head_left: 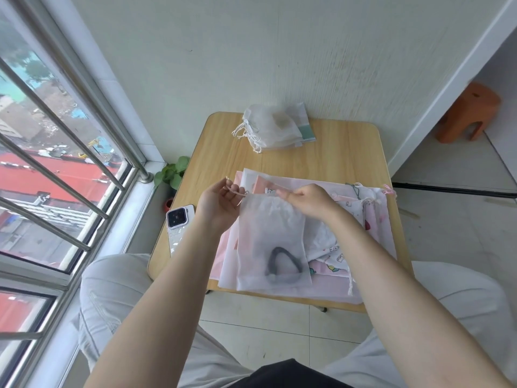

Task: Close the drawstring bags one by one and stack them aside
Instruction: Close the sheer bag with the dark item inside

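A translucent white drawstring bag (272, 242) with a dark looped object (284, 264) inside lies on top of a pile of open bags (372, 228) on the small wooden table (330, 152). My left hand (219, 204) pinches the bag's pink drawstring (236, 191) at the top left corner. My right hand (309, 200) grips the bag's top hem at the right. A stack of closed white bags (272, 128) with gathered strings lies at the table's far edge.
A phone (177, 225) lies at the table's left edge. A potted plant (172, 175) stands on the floor by the window (50, 175). An orange stool (470, 112) stands at the far right. My knees flank the table.
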Demonstrator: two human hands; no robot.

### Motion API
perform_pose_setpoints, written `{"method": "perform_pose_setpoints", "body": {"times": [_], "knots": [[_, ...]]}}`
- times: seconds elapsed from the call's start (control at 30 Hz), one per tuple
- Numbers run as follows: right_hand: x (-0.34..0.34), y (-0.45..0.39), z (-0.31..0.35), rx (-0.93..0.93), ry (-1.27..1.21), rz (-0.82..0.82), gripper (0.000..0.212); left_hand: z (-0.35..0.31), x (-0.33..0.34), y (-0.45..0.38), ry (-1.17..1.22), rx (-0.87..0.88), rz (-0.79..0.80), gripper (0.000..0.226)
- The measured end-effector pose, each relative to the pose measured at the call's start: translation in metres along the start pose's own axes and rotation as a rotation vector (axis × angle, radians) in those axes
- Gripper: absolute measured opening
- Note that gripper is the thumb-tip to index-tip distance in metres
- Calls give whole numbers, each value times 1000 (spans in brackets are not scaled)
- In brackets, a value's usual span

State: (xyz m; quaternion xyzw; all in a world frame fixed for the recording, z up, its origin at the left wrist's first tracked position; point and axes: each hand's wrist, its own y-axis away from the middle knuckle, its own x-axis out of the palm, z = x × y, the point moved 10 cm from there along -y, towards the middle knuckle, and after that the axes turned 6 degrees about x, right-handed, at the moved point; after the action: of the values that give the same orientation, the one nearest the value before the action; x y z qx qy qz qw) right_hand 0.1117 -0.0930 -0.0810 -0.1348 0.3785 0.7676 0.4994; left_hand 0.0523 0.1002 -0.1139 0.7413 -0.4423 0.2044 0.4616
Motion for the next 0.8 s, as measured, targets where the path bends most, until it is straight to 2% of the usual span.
{"method": "perform_pose_setpoints", "body": {"times": [0.1, 0.17, 0.27, 0.4, 0.47, 0.53, 0.6, 0.7, 0.8], "knots": [[-10, -2, -14, 68, -182, -35, 44, 0, -7, -3, 2, 41, -45, 26], [-12, -3, -22, 121, -439, -20, 33, -4, -12, -4, -5, 75, -77, 24], [-6, -3, -36, 206, -857, -3, 29, -8, -19, -5, -58, 119, -115, 20], [7, -2, -35, 260, -1476, 42, 13, -4, -23, -1, -243, 129, -158, 19], [14, 0, -26, 239, -1626, 101, 15, -5, -23, 2, -421, 147, -179, 20], [21, 1, -21, 240, -1615, 140, 22, -11, -19, 5, -664, 201, -188, 22], [24, 1, -20, 270, -1503, 143, 22, -20, -11, 9, -929, 276, -190, 23], [10, -2, -35, 293, -1206, 20, 17, -38, 3, 13, -1306, 420, -196, 25], [-6, -4, -42, 274, -936, -117, 15, -45, 16, 14, -1479, 532, -180, 25]]}}
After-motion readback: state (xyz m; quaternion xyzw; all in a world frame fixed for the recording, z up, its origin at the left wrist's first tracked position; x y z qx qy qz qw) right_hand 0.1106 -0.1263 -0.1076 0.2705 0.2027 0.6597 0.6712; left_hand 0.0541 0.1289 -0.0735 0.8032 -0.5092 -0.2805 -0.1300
